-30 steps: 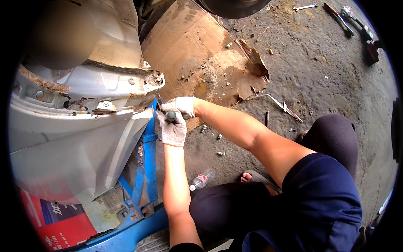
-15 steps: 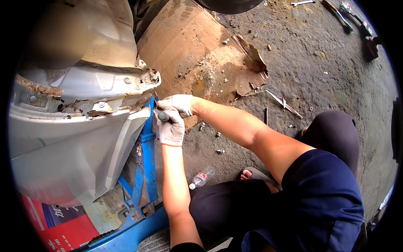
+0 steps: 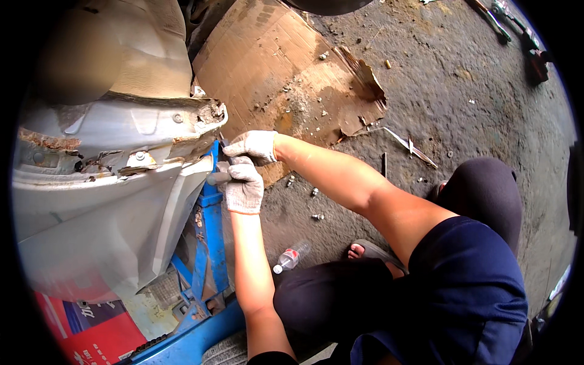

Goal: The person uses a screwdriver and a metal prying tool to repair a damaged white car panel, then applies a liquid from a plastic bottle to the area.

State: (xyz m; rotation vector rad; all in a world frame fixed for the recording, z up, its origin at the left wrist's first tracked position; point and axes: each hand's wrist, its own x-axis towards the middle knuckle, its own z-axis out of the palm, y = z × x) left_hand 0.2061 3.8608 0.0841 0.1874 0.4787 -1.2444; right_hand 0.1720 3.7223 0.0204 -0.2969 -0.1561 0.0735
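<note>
Both hands wear whitish work gloves and are close together beside the corner of a rusty silver car body panel (image 3: 115,213). My left hand (image 3: 244,190) is closed around a tool with a rounded grey handle (image 3: 218,178); its working end is hidden, so I cannot tell its kind. Just beyond it, my right hand (image 3: 252,146) has its fingers pinched together at the panel's torn edge. A thin dark tip shows at those fingers, too small to name. Below the panel corner, a blue metal stand (image 3: 213,237) rises close to my left hand.
A torn cardboard sheet (image 3: 267,67) lies on the dirty floor beyond my hands. A plastic bottle (image 3: 291,258) lies near my knee, with small bolts (image 3: 317,216) nearby. A red box (image 3: 100,337) is under the panel. Tools (image 3: 511,24) lie at the far right.
The tool handle in my left hand has swung from pointing up at me to pointing left. Both hands have shifted slightly left, along with the surrounding view.
</note>
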